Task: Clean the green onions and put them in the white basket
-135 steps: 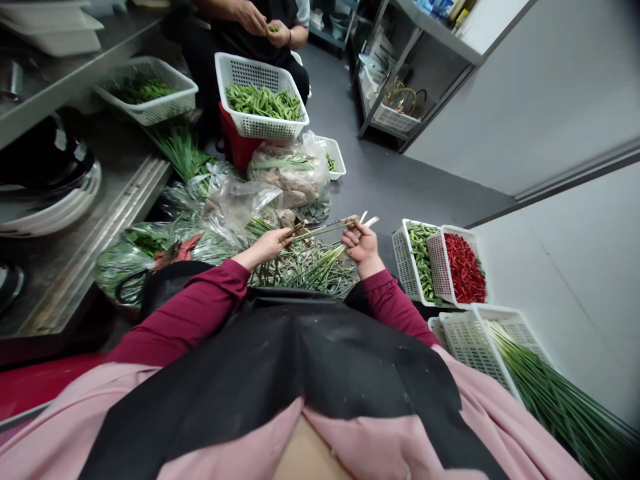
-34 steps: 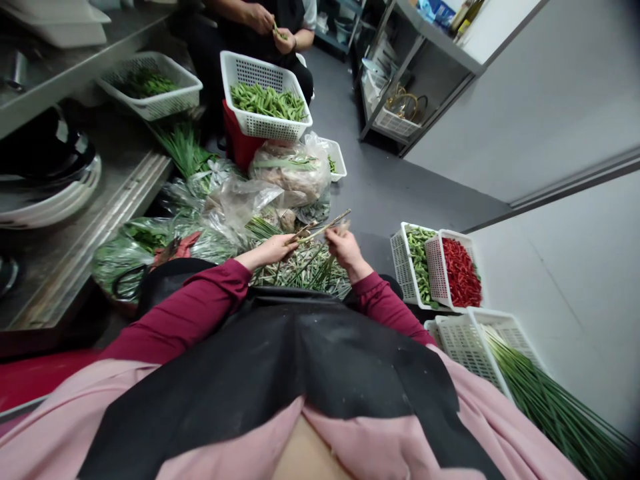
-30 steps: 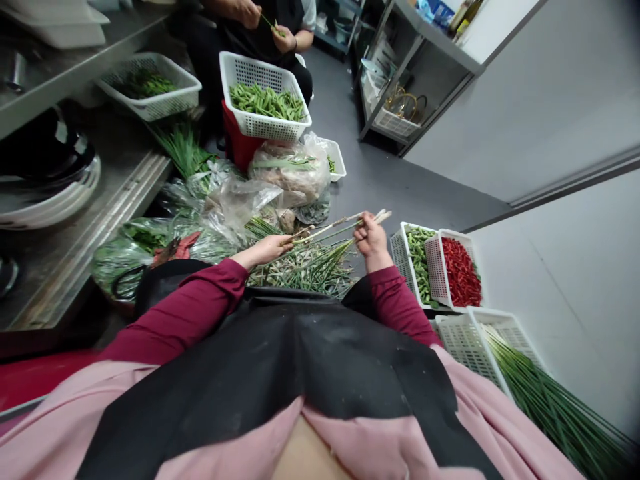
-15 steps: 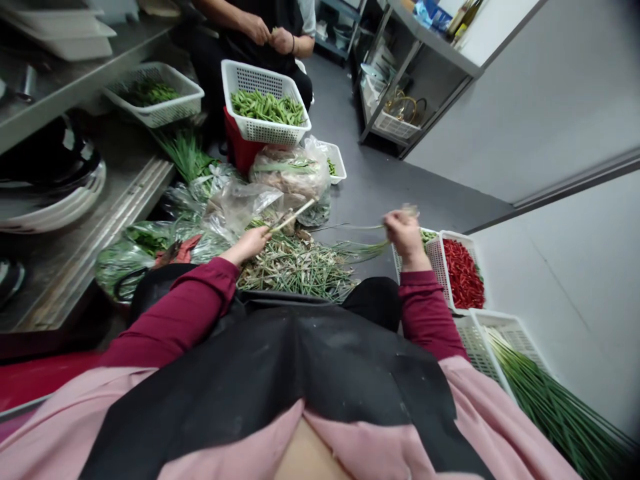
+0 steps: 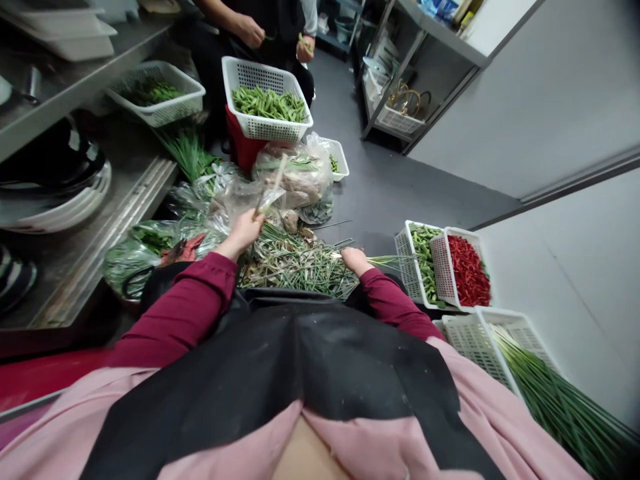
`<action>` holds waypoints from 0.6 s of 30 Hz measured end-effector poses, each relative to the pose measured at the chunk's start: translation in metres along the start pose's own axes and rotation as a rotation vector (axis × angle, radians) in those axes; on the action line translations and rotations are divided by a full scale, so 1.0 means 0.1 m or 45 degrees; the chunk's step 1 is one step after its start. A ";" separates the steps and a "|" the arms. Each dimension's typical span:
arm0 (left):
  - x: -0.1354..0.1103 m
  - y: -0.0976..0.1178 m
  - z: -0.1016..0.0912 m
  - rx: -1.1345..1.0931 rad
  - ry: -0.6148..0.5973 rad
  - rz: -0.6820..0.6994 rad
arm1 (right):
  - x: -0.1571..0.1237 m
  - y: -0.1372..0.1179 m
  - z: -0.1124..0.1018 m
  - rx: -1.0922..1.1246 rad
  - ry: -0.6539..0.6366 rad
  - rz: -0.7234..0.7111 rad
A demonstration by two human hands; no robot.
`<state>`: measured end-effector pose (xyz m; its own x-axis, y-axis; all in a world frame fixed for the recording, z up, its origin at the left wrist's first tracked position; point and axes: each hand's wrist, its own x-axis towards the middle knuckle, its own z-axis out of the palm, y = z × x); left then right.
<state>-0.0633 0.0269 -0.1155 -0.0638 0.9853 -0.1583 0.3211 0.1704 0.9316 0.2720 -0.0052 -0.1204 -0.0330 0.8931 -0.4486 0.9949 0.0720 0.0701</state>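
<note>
My left hand [image 5: 246, 228] is closed on a few pale scallion stalks [image 5: 270, 189] that stick up over the plastic bags. My right hand [image 5: 354, 259] is lowered at the right edge of the heap of scallion trimmings [image 5: 295, 262] on the floor in front of my knees. Its fingers are closed on thin green scallion leaves [image 5: 387, 259] that stretch right toward the basket of green chillies [image 5: 421, 257]. A black apron [image 5: 305, 373] covers my lap.
A basket of red chillies [image 5: 466, 270] and a basket of cleaned scallions [image 5: 545, 387] stand at my right. Plastic bags of greens [image 5: 295, 175] lie ahead. Another person [image 5: 265, 27] sits behind a white basket of green pods [image 5: 267, 103]. Steel shelving [image 5: 75, 167] lines the left.
My right hand pulled green leaves off toward the right, then came down and back to the edge of the trimmings heap. My left hand tilted its stalks upward.
</note>
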 end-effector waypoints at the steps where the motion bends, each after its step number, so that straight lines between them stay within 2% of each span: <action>1: -0.06 0.04 0.05 -0.092 -0.178 -0.045 | 0.01 -0.03 -0.02 0.052 0.033 -0.009; 3: -0.21 0.10 0.17 -0.250 -0.581 -0.138 | 0.05 -0.15 -0.10 0.351 0.187 -0.010; 5: -0.34 0.13 0.29 -0.339 -0.907 -0.191 | 0.06 -0.31 -0.23 0.898 0.361 -0.021; 6: -0.39 0.13 0.35 -0.362 -1.025 -0.203 | 0.06 -0.39 -0.30 1.200 0.391 -0.052; 8: -0.46 0.13 0.43 -0.374 -1.204 -0.210 | 0.02 -0.51 -0.43 1.666 0.303 -0.155; 10: -0.46 0.14 0.47 -0.421 -1.246 -0.231 | -0.03 -0.55 -0.53 1.888 0.222 -0.214; 11: -0.44 0.15 0.48 -0.487 -1.215 -0.251 | -0.06 -0.54 -0.57 1.915 0.274 -0.202; 15: -0.29 0.22 0.45 -0.865 -1.030 -0.376 | -0.18 -0.40 -0.71 1.826 0.796 -0.154; 16: -0.26 0.23 0.44 -0.920 -1.036 -0.407 | -0.22 -0.39 -0.74 1.797 0.835 -0.186; 18: -0.23 0.27 0.43 -0.962 -1.072 -0.454 | -0.29 -0.46 -0.76 1.703 0.765 -0.293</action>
<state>-0.0126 0.0096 -0.1010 0.6961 0.6269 -0.3499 -0.2464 0.6664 0.7037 0.2203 -0.0008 -0.0430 0.0998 0.9885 0.1140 0.2988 0.0795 -0.9510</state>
